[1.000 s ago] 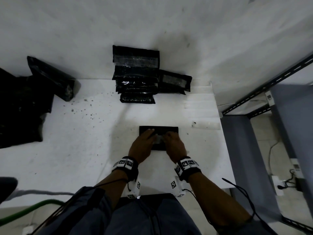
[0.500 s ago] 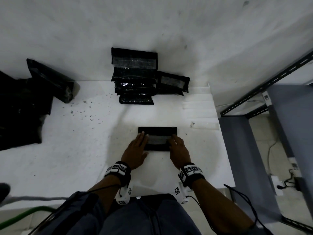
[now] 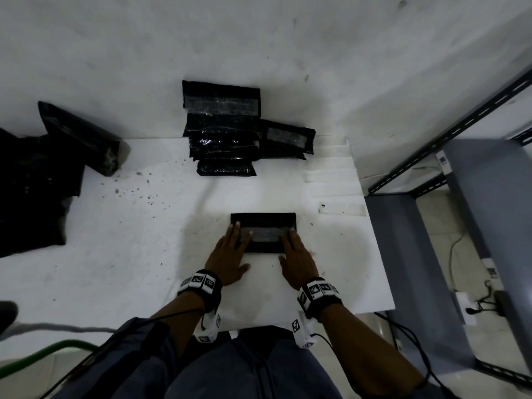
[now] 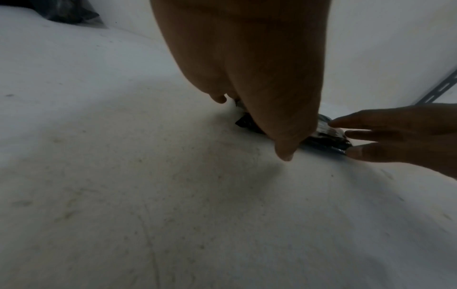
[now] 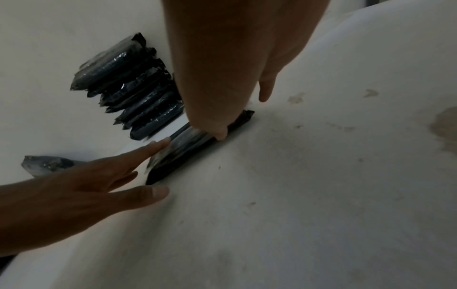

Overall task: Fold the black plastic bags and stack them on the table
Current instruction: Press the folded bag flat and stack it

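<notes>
Both hands (image 3: 230, 254) (image 3: 296, 260) flat, grip open, pressing folded bag (image 3: 263, 226). Next: lift it onto the stack (image 3: 224, 145).

Bare forearms here, and on each wrist a black band (image 3: 201, 285) faced with white squares printed in black codes; the right band (image 3: 318, 292) matches. Below each band hangs a white block (image 3: 211, 326) carrying more black codes. Thin black cables (image 3: 403, 329) trail back from the wrists. Dark grey-blue sleeves (image 3: 138, 341) sit pushed up, with trousers (image 3: 259, 370) of the same shade.
</notes>
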